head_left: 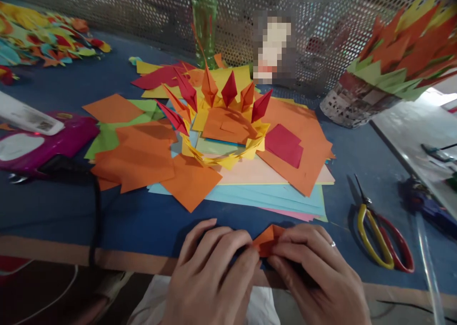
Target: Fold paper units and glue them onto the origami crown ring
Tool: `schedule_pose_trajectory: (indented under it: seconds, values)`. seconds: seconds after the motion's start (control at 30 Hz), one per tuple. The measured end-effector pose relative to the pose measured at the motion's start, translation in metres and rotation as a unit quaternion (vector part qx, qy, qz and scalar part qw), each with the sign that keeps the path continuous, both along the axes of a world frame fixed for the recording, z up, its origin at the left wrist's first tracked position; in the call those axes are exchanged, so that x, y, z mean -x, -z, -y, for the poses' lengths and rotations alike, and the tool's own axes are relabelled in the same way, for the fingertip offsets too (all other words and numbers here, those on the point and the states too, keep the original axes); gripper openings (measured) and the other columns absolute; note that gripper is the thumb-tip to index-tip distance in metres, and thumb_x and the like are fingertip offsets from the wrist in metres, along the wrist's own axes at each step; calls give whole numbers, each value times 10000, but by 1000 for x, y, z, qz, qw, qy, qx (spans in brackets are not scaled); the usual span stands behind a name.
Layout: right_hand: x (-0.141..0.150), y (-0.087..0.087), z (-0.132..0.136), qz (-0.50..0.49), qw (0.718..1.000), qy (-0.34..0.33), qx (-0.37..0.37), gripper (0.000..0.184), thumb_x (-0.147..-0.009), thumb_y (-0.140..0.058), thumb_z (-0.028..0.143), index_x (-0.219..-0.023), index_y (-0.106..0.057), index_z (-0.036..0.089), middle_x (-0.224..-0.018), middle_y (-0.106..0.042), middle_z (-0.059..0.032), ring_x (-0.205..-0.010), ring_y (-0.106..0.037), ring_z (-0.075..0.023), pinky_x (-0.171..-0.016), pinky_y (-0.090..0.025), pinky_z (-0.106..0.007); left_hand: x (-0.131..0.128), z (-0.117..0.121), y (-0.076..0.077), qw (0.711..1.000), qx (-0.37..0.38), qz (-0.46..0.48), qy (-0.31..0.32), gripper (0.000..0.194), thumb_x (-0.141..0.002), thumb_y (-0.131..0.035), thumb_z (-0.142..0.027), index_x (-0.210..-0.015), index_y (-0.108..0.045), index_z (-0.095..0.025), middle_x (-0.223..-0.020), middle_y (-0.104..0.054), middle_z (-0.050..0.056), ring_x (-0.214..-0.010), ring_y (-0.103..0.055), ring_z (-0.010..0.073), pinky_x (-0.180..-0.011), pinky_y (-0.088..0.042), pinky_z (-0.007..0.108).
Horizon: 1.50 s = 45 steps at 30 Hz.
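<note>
Between my two hands, at the table's front edge, is a small folded piece of orange paper [267, 241]. My left hand [219, 263] pinches its left side between thumb and index finger. From the right, my right hand [314, 263], with a ring on one finger, grips the other side. Just beyond stands a yellow folded-paper ring [224, 161] with red and orange pointed paper pieces [209, 88] upright along its far and left parts. It rests on sheets of coloured paper, with loose orange squares [143, 151] to its left.
Scissors with yellow and red handles [378, 237] lie at right, near a glue gun [428, 203] with a clear stick. A purple device [46, 144] with a black cord is at left. Behind are a green bottle [204, 23], a paper-filled pot [357, 99] and a pile of paper pieces [46, 37].
</note>
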State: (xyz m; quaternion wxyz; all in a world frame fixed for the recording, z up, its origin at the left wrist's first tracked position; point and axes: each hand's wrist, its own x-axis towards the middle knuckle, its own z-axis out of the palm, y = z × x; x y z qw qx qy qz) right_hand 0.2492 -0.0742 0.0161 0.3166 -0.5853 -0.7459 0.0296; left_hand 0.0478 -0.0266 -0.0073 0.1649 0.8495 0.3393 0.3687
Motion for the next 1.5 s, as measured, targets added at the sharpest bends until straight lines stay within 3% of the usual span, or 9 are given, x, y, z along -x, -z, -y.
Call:
schedule_pose_trajectory:
  seconds: [0.37, 0.5, 0.6, 0.83, 0.97, 1.5]
  values:
    - [-4, 2, 6, 7, 999, 12, 40, 80, -898, -701, 179, -950, -673, 235, -900, -642, -45, -836, -620, -168, -714, -543, -292, -4, -4, -10, 998, 63, -4, -16, 162, -985, -540, -128, -922, -662, -213, -932, -678, 24, -875, -594, 195, -860, -428, 361]
    - [-3, 1, 4, 7, 999, 11, 40, 76, -907, -681, 180, -959, -665, 233, -909, -632, -53, -850, -615, -170, -721, -547, -283, -6, -6, -8, 998, 49, -24, -26, 138, -981, -554, -146, -1017, -670, -211, -988, -684, 26, -920, -592, 203, -880, -418, 369]
    - [-3, 0, 4, 10, 999, 12, 40, 75, -911, -676, 180, -963, -659, 231, -916, -628, -58, -851, -612, -171, -723, -543, -283, -5, -7, -7, 999, 28, -33, -18, 239, -990, -528, -147, -1159, -680, -217, -1041, -690, 42, -927, -584, 211, -884, -420, 380]
    - [0, 1, 1, 10, 999, 34, 41, 74, -923, -665, 202, -954, -615, 245, -884, -646, -35, -834, -616, -163, -716, -526, -273, -1, -8, -8, 999, 28, -31, 2, 298, -939, -523, -67, -1081, -729, -229, -1006, -672, 45, -914, -578, 200, -873, -424, 370]
    - [0, 0, 0, 16, 999, 28, 42, 115, -922, -660, 188, -1020, -624, 236, -914, -669, -24, -849, -621, -149, -733, -523, -255, -4, -7, -10, 998, 60, -13, -12, 241, -966, -551, -107, -1047, -735, -238, -992, -682, 28, -906, -585, 188, -870, -422, 360]
    - [5, -1, -3, 30, 998, 32, 47, 110, -911, -662, 152, -893, -597, 238, -868, -617, -6, -834, -558, -140, -766, -454, -257, -10, -7, -12, 996, 85, 12, -36, 156, -965, -616, -144, -997, -738, -235, -957, -703, 0, -871, -597, 176, -847, -423, 355]
